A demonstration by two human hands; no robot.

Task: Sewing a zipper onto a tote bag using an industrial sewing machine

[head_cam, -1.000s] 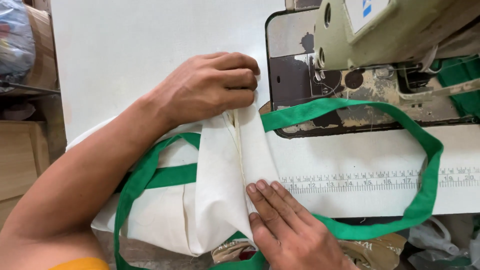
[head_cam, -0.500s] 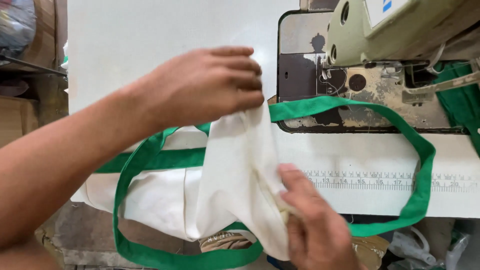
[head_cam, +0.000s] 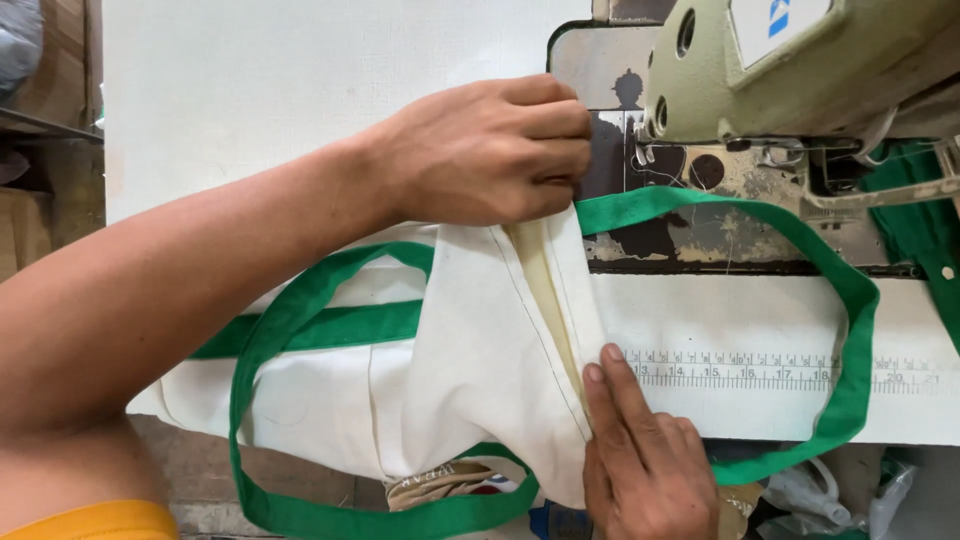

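Observation:
A white fabric bag (head_cam: 470, 360) with green handle straps (head_cam: 830, 290) lies on the sewing table. My left hand (head_cam: 490, 150) is closed on the bag's upper folded edge, close to the sewing machine's needle area (head_cam: 650, 150). My right hand (head_cam: 640, 450) pinches the lower end of the same stitched fold near the table's front edge. The fold is held taut between both hands. One green strap loops right across the table; another (head_cam: 300, 420) hangs off the front.
A pale green sewing machine head (head_cam: 800, 70) sits at the top right over a dark metal bed plate (head_cam: 700, 230). A printed ruler strip (head_cam: 780, 370) runs along the white table. Green cloth (head_cam: 915, 210) lies at the far right. Clutter shows under the table.
Both hands lifted the fold off the table and moved it right toward the machine. The right hand went from pressing flat to pinching the fold's lower end.

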